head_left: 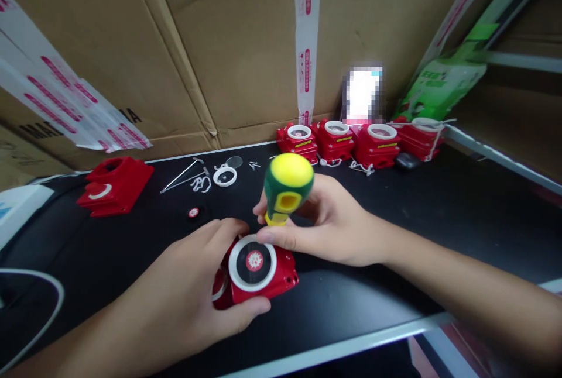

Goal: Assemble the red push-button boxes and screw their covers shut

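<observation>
My left hand (193, 284) is wrapped round a red box-shaped housing (281, 281) that rests near the front of the black table. A white ring (232, 275) frames a dark round window on top of the housing, with a red and white emblem (254, 260) in its middle. In my right hand (333, 220) is a screwdriver (287, 185) with a green and yellow handle, standing upright over the far edge of the housing. My fingers close round its lower handle. The screwdriver's tip is hidden behind the hand and housing.
Another red housing (116, 185) sits at the left. Near it lie T-handled hex keys (182, 176), a loose white ring (225, 177), small screws (254, 165) and a dark disc (193, 213). Several finished-looking red units (377, 147) line the back, before cardboard boxes (246, 44).
</observation>
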Tool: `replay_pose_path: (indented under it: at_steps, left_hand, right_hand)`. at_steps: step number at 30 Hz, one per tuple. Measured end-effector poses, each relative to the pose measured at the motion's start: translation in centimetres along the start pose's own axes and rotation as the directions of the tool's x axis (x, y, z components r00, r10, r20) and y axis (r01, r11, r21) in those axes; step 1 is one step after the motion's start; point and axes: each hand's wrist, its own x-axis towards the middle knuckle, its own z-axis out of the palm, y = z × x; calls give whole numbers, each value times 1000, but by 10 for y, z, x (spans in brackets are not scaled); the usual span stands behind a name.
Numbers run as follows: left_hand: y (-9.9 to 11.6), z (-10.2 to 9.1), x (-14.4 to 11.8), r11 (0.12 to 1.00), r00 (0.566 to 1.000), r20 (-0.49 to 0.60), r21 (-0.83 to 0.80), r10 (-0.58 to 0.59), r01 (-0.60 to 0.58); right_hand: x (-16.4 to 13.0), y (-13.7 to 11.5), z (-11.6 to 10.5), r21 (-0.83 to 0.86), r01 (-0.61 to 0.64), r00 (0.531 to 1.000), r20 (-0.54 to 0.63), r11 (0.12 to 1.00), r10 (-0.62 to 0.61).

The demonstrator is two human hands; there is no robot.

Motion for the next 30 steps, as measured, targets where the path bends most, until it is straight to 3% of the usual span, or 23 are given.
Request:
replay_pose_path:
  at_steps: [5,10,13,16,19,21,23,25,27,29,30]
  left_hand:
    - [-2,-2,0,1000,1000,21,13,5,-5]
    - [0,-4,2,1000,998,52,7,-19,19]
    - [2,-6,3,1000,998,68,3,-17,17]
    - [4,-6,3,1000,999,53,2,-11,11]
    - [7,-7,3,1000,999,47,-3,-25,25]
    - [9,-8,3,999,998,54,-5,-36,36]
    - [9,-10,4,999,997,58,1,-46,46]
    - [7,-13,7,998,997,56,9,-60,59]
    - [3,-16,10,997,996,41,8,-76,76]
    - [-3,-19,14,997,996,12,10,-83,83]
    - [-6,-20,16,997,997,-12,19,-80,81]
  right_hand:
    - [3,-8,-10,1,-1,993,115,1000,1]
    - [4,-1,-8,39,52,998,26,998,-53]
    - [5,3,-5,147,100,995,-34,984,-96]
    - [7,0,-8,211,142,979,-177,967,-105]
    - [13,-5,-20,123,183,942,-307,975,-138]
    - [18,-7,-30,7,159,942,-302,987,-149]
    - [25,-9,-36,-153,29,968,-243,988,-66]
    - [34,-12,-37,-355,-144,977,-198,924,76]
    - [45,-15,-35,-599,-262,965,-177,756,195]
    - [59,-17,-34,-791,-279,953,-161,544,255]
    - [66,-16,-34,-836,-267,952,-152,480,264]
